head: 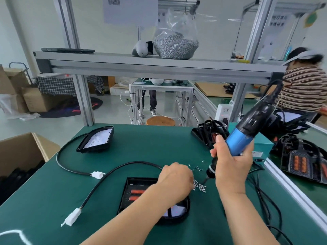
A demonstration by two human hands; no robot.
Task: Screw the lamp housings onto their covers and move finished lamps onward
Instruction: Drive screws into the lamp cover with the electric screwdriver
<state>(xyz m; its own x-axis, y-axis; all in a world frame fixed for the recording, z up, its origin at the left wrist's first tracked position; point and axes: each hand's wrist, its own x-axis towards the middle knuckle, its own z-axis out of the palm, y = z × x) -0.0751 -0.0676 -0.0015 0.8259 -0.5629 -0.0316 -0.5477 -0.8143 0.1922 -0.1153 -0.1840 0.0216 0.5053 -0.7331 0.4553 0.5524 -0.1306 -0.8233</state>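
Observation:
A black lamp [131, 195] with orange strips lies on the green table [141, 152] in front of me, its black cable [113, 174] ending in a white plug [71, 218]. My left hand [175, 179] reaches over it to a small pile of screws [200, 186]; its fingertips are hidden, and whether they hold a screw I cannot tell. My right hand [233, 165] grips a blue and black electric screwdriver [247, 133], tilted, with its bit down at the screw pile. A second lamp [96, 139] lies at the far left of the table, with its own cable and plug [97, 174].
A stack of black lamp parts [210, 133] sits at the back right, more lamps [304, 161] on the neighbouring bench. A cardboard box [21, 152] stands left of the table. A bag of screws [175, 43] rests on the overhead shelf. A person in a striped shirt [304, 85] sits at right.

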